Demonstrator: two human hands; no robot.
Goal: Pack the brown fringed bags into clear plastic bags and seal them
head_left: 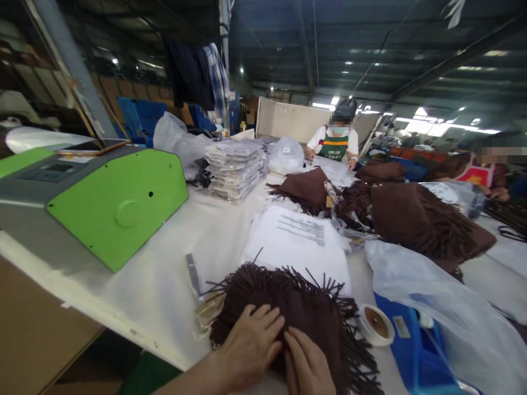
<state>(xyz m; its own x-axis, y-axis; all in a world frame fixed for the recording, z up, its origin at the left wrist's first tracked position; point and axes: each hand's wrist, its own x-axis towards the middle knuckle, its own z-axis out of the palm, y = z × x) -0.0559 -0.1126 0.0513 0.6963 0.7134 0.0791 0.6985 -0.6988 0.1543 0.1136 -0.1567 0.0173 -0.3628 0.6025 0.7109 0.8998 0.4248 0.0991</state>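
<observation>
A dark brown, suede-like fringed piece (313, 323) lies on the table right in front of me, its strands spreading along the far and right edges. My left hand (251, 340) rests on it with the fingers laid out over the surface. Close beside it, my right hand (307, 362) also lies on the brown material, fingers extended and the lower part cut off by the frame. Under the far fringe is a white sheet or bag (300, 236) with printed lines. A small clear packet (208, 312) touches the piece's left side.
A green and grey machine (119, 206) stands at left. Behind are a stack of bagged goods (234, 170) and more brown fringed pieces (411, 219). At right lie a tape roll (376, 325), a blue object (411, 345) and clear plastic (453, 296). A co-worker (335, 140) stands opposite.
</observation>
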